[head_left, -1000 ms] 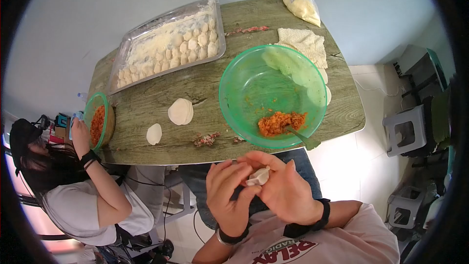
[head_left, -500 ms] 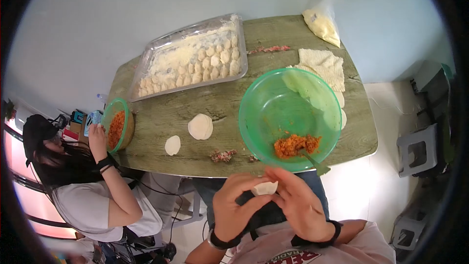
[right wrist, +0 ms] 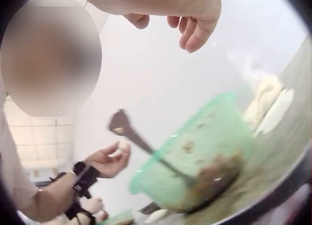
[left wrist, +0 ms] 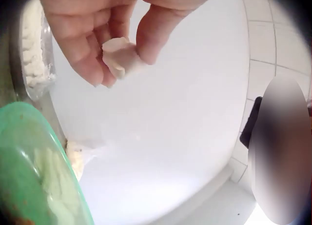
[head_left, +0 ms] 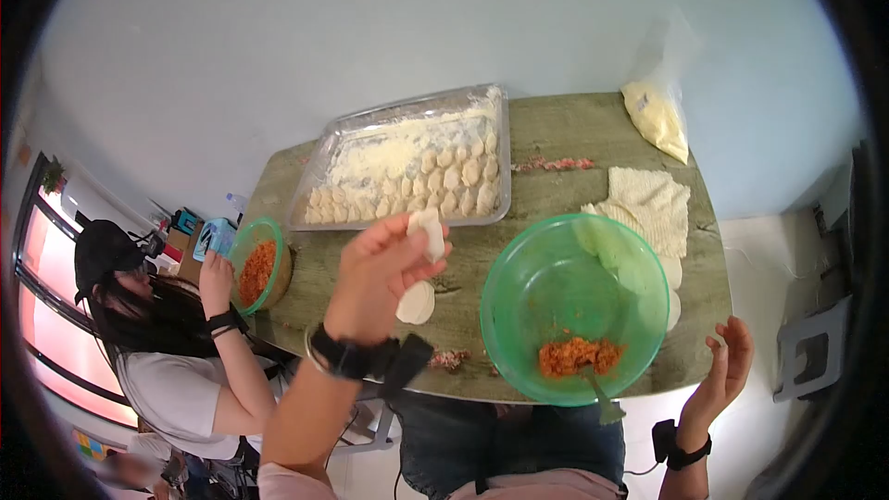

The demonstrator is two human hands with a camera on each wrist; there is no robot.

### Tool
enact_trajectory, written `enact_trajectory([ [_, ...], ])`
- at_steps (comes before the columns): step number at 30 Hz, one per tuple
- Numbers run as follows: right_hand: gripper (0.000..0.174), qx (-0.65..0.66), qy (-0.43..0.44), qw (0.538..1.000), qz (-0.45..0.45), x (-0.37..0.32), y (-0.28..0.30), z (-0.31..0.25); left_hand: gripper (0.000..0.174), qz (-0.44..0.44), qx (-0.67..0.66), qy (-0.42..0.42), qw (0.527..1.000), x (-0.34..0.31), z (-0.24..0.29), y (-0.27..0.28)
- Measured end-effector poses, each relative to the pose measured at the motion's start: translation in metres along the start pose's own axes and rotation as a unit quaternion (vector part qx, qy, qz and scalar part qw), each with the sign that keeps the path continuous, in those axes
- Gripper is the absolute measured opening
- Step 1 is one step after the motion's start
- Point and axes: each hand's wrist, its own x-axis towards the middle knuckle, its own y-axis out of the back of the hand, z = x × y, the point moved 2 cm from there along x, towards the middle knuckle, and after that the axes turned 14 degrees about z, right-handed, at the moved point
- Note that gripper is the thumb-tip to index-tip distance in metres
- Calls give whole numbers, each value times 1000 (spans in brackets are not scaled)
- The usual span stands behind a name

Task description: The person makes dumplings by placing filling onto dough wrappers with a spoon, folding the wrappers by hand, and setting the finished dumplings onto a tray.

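My left hand (head_left: 375, 273) pinches a white folded dumpling (head_left: 427, 234) between thumb and fingers, in front of the tray's near edge in the head view. The left wrist view shows the dumpling (left wrist: 121, 57) from closer, its pleated rim facing out. A large metal-looking tray (head_left: 507, 153) at the back holds rows of floured dumplings (head_left: 449, 178). Beneath the left hand a round dough wrapper stack (head_left: 419, 304) lies partly hidden. My right hand (head_left: 724, 372) hangs off the table's right corner, fingers loosely bent and holding nothing.
A green bowl (head_left: 500, 268) with orange filling (head_left: 579, 356) and a spoon (head_left: 607, 403) stands at the front right. Behind it lie a cream cloth (head_left: 653, 204) and a bag of flour (head_left: 656, 120). At left, another person (head_left: 181, 389) works beside a second filling bowl (head_left: 285, 273).
My hands were together around the dumpling and have parted. The left has carried it forward and left toward the tray, while the right has swung out to the right.
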Motion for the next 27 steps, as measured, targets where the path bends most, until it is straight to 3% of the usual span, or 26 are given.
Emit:
enact_trajectory([
  [2, 36, -100, 17, 995, 1, 6, 12, 35, 30, 33, 107, -23, 993, 37, 11, 3],
  [7, 34, -137, 76, 987, 35, -2, 11, 55, 32, 101, 292, -73, 948, 136, 23, 13],
  [10, 35, -191, 115, 975, -11, -1, 20, 66, 31, 133, 397, -99, 903, 206, 5, 40],
  [12, 35, -218, 110, 970, -8, -3, 24, 70, 37, 145, 577, -163, 787, 245, -13, 49],
  [13, 34, -226, 115, 967, -3, -3, 25, 72, 37, 147, 577, -162, 787, 252, -17, 46],
  [16, 36, -281, 172, 943, -52, -2, 17, 53, 37, 167, 661, -153, 715, 273, -29, 40],
  [20, 32, -279, 185, 941, -50, -1, 7, 44, 35, 208, 666, -100, 709, 302, -46, 41],
  [22, 31, -280, 187, 940, -56, -1, 5, 41, 32, 169, 775, -39, 607, 315, -55, 43],
  [23, 31, -280, 190, 939, -60, -1, 4, 40, 32, 169, 775, -37, 608, 317, -60, 47],
  [25, 31, -277, 181, 942, -61, -1, 3, 40, 16, 172, 734, -106, 649, 306, -58, 45],
  [27, 30, -274, 172, 944, -63, -1, 3, 41, 16, 168, 736, -101, 648, 308, -58, 45],
])
